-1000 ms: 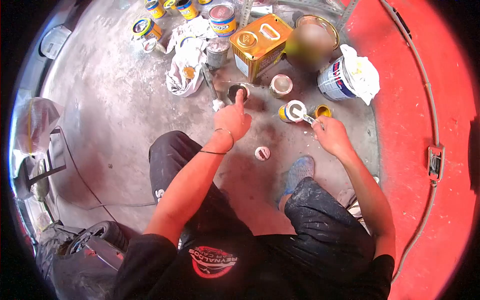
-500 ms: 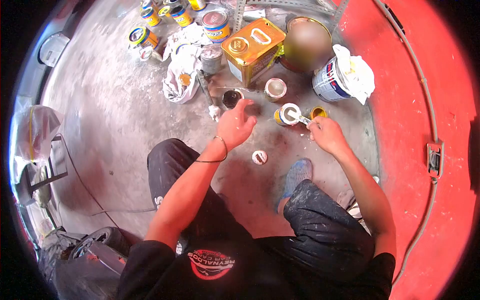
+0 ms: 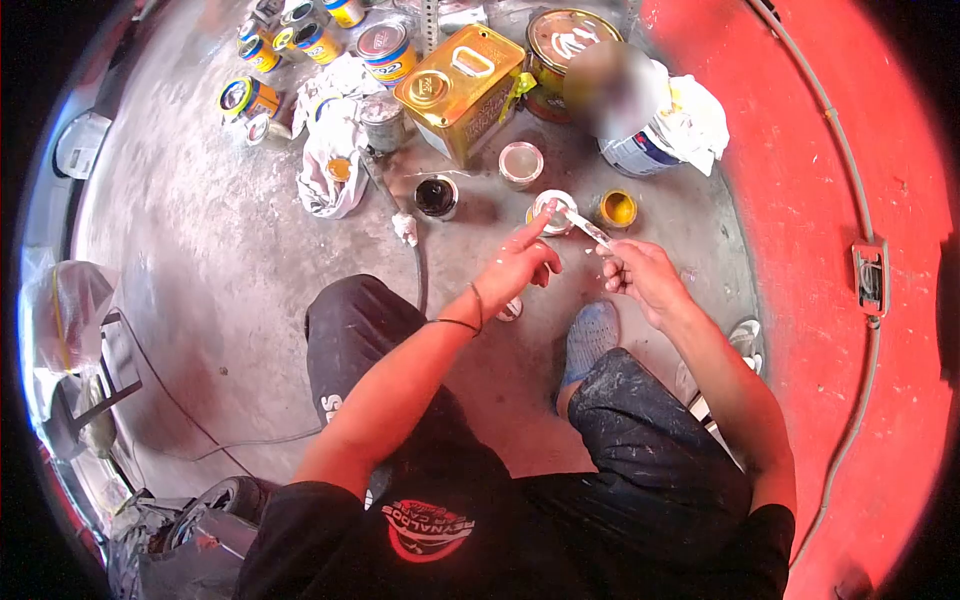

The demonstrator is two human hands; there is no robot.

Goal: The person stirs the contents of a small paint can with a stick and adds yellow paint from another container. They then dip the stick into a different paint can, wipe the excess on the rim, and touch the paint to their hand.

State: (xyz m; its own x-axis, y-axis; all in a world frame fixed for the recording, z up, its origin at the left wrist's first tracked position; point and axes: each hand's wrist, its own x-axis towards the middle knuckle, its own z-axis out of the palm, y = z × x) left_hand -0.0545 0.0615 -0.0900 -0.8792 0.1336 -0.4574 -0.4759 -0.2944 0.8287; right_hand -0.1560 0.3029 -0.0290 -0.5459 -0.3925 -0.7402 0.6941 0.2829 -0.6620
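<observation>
A small open can (image 3: 536,217) with a whitish rim stands on the floor before me. My right hand (image 3: 645,278) is closed on a flat, paint-smeared mixing stick (image 3: 588,227), whose far end is at the can's mouth. My left hand (image 3: 522,258) holds nothing; its index finger stretches to the can's opening, while the other fingers are loosely bent. To the right is a small can of yellow paint (image 3: 619,209). A can with dark contents (image 3: 436,197) stands on the left, and a can with a pale pinkish top (image 3: 521,164) sits just behind.
Farther back are a golden square tin (image 3: 470,85), a large round can (image 3: 548,70) and a white bucket with a cloth (image 3: 640,153) on it. Crumpled white cloth (image 3: 330,170) and several labelled cans (image 3: 387,55) lie left. A round lid (image 3: 509,309) lies partly behind my left hand.
My left hand has moved right from beside the dark can to the middle can, its index finger now at the opening. The view has shifted, and the stick's end is nearer the can's rim.
</observation>
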